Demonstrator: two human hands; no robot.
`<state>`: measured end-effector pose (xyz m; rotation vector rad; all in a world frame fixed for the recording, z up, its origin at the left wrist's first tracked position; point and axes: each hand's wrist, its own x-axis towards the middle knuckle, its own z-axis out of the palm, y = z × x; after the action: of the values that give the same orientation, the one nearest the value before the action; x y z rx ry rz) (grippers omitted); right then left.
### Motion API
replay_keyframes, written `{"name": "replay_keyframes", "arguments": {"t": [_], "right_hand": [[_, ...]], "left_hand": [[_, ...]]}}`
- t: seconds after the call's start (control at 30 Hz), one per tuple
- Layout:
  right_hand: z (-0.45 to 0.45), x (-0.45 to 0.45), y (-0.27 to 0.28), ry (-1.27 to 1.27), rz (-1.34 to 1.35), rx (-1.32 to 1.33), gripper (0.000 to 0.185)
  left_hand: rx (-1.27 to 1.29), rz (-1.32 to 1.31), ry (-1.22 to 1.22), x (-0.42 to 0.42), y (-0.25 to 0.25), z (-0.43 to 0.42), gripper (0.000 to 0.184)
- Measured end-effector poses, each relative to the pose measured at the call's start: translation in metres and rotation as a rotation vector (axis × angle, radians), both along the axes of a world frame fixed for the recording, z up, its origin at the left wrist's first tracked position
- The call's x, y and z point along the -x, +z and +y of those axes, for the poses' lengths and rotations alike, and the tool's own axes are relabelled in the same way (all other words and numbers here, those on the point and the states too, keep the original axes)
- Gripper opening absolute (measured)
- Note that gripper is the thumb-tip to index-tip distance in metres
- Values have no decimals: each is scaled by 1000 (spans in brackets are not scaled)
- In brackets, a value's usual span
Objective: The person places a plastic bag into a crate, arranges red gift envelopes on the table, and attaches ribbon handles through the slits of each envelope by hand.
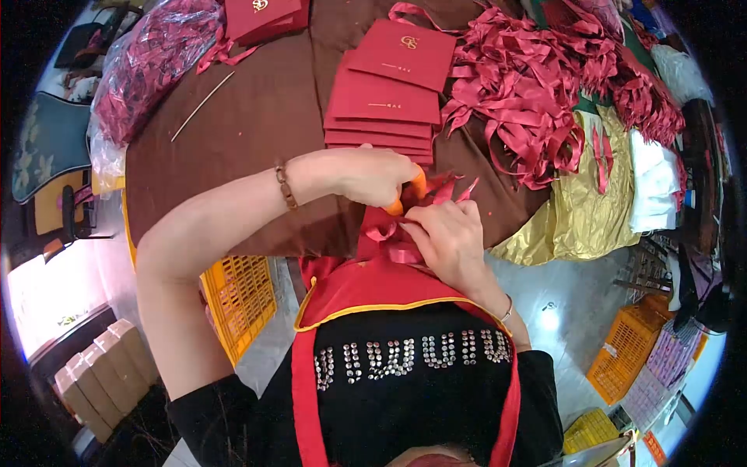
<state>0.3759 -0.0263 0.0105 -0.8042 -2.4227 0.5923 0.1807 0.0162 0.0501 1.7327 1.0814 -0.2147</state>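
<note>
My left hand (373, 177), reaching across from the left, is closed on orange-handled scissors (395, 207); the blades are hidden behind fingers and ribbon. Close beside it, my right hand (450, 233) pinches a red satin ribbon (381, 232) between thumb and fingers. Ribbon loops and cut-looking ends stick out around both hands, near the table's front edge. Just beyond my left hand lies an overlapping stack of red cards or flat pouches (389, 101) with gold lettering. Part of the lowest one is covered by my hand.
A large heap of red ribbons (521, 93) lies to the right on the brown-covered table (257, 148). At left are a thin rod (202, 106) and a plastic bag of red material (156, 70). Gold wrapping (591, 210) hangs over the right edge. A yellow crate (241, 300) stands below.
</note>
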Motion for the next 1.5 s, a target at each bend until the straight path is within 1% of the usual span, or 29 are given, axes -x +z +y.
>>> {"name": "replay_keyframes", "arguments": {"t": [0.07,0.13,0.27,0.37,0.43,0.47,0.53,0.6,0.67,0.7,0.77,0.8,0.83,0.87,0.9,0.93,0.97,1.03,1.13,1.17,1.2,1.23,1.27,1.3,1.33,1.37,1.43,1.47,1.5], "right_hand": [[0,0,-1,9,11,-5,14],[-1,0,-3,-13,37,0,13],[-2,-2,-3,-3,32,25,13],[0,-2,-1,5,31,26,12],[2,-3,-1,52,28,37,11],[1,-2,-1,50,32,36,11],[0,-1,1,78,51,52,12],[1,-2,-10,38,31,53,14],[5,-3,-15,17,52,100,13],[8,-3,-17,4,54,96,13],[12,-4,-20,-87,454,194,9],[12,-13,-27,-206,446,188,13],[11,-18,-40,-330,577,323,16],[10,-23,-48,-451,709,456,19],[10,-30,-47,-449,729,650,23],[8,-36,-48,-460,728,644,23],[5,-41,-52,-418,570,805,24],[-1,-39,-54,-302,590,1089,30],[-5,-38,-50,-277,559,1171,33],[-5,-37,-50,-252,514,1028,34],[-4,-37,-45,-248,515,1030,34],[-3,-38,-35,-225,381,949,34],[-2,-39,-30,-202,248,865,34],[-4,-37,-37,-187,362,878,34],[-5,-36,-38,-183,360,880,34],[-5,-35,-39,-185,353,850,33],[-6,-34,-41,-179,346,823,31],[-6,-35,-43,-146,339,806,34],[-7,-35,-45,-114,331,791,37]], "left_hand": [[-14,15,-29,-2,0,0,44],[17,35,57,-4,-2,-2,46],[29,84,101,-11,0,-8,49],[11,109,173,-15,-2,-11,52],[-65,73,303,-17,-10,-13,49],[-67,77,301,-15,-13,-11,49],[-153,-122,556,-12,-13,-2,43],[-210,-177,506,-10,-13,-1,41],[-189,-394,546,-8,-23,-2,38],[-106,-509,591,-10,-27,-4,35],[-61,-561,627,-13,-35,-7,35],[-15,-614,677,-16,-36,-8,35],[145,-648,803,-21,-34,-9,33],[150,-654,787,-21,-35,-7,33],[184,-686,827,-19,-38,-6,30],[220,-715,870,-18,-41,-6,28],[200,-724,875,-20,-49,-3,24],[203,-719,849,-24,-48,1,24],[189,-680,816,-31,-48,3,21],[180,-662,870,-34,-49,2,20],[172,-644,925,-37,-49,1,19],[250,-619,959,-37,-41,2,17],[249,-617,963,-35,-45,3,17],[347,-622,1013,-33,-49,5,19],[444,-627,1062,-32,-51,6,22],[443,-627,1066,-35,-52,5,22],[20,-351,857,-45,-41,4,24],[18,-349,863,-44,-45,4,24],[48,-385,782,-42,-49,4,23]]}}
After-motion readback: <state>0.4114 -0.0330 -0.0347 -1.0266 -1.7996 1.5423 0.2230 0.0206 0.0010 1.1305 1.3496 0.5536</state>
